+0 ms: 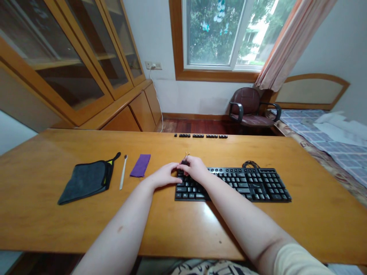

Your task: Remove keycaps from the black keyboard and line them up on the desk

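Observation:
A black keyboard (pixel 241 185) lies on the wooden desk, its left part partly covered by my hands. My right hand (pixel 195 168) is closed over the upper left keys, around a wire keycap puller (pixel 187 154) whose thin metal ends stick up past the fingers. Its far end among the keys is hidden. Beside it, my left hand (pixel 166 175) rests at the keyboard's left edge, thumb apart from the fingers. Its fingertips come close to the right hand's; whether they touch, I cannot tell. Small black keycaps (pixel 198 136) stand in a row of groups along the desk's far edge.
Left of the keyboard lie a purple cloth (pixel 140 165), a white toothbrush (pixel 123 172) and a folded dark grey cloth (pixel 86 181) on the desk (pixel 160 225). The keyboard's coiled cable (pixel 250 164) sits behind it. Beyond the desk are a chair (pixel 249 105) and a bed (pixel 309 122).

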The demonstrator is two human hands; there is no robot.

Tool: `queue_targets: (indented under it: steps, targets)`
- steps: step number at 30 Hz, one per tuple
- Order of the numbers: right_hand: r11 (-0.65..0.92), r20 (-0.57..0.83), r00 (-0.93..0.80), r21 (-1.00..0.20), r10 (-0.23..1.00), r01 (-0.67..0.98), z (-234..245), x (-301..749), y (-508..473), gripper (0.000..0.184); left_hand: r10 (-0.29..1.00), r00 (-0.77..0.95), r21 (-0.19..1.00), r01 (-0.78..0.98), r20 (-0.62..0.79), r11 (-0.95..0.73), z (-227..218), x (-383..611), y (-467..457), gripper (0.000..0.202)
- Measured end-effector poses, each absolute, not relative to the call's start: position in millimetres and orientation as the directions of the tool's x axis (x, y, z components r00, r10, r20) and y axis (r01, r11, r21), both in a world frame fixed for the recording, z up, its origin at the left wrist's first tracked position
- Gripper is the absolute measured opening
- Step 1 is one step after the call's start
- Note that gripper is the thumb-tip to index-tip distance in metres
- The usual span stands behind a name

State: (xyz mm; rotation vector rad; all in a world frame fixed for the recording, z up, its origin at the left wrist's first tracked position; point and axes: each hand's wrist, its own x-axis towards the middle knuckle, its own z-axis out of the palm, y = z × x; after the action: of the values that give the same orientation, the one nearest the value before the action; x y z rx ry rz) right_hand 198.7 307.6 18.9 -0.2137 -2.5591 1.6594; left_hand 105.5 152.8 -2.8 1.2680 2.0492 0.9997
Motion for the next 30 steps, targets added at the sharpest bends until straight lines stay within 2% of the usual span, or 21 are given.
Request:
queue_targets:
  steps: [7,13,23,25,27,30]
  targets:
    - [0.389,-0.033,-0.997,-0.919,0.077,0.060,14,197,303,0.019,0.905,-0.418,0.784,0.537,-0.075,0.313,-1,106,154,0.041]
    - [0.520,0.160,-0.982,-0.833,-0.099,-0.188,13,197,305,0.009,0.902,-0.426,0.792,0.529,-0.063,0.306,-3,108,155,0.046]
    - [0.530,0.233,-0.953,-0.792,-0.196,-0.303,20,199,305,0.011,0.942,-0.335,0.812,0.559,0.034,0.170,-3,110,159,0.033]
    - [0.555,0.211,-0.964,-0.788,-0.163,-0.266,18,196,304,0.011,0.935,-0.355,0.811,0.551,0.015,0.196,-4,110,159,0.034]
    - [0.546,0.151,-0.986,-0.821,-0.072,-0.165,14,194,304,0.012,0.930,-0.368,0.814,0.539,-0.005,0.217,-4,110,159,0.035]
    - [0.429,0.028,-0.999,-0.903,0.035,-0.010,7,193,304,0.017,0.937,-0.349,0.824,0.527,-0.017,0.211,-3,109,158,0.030]
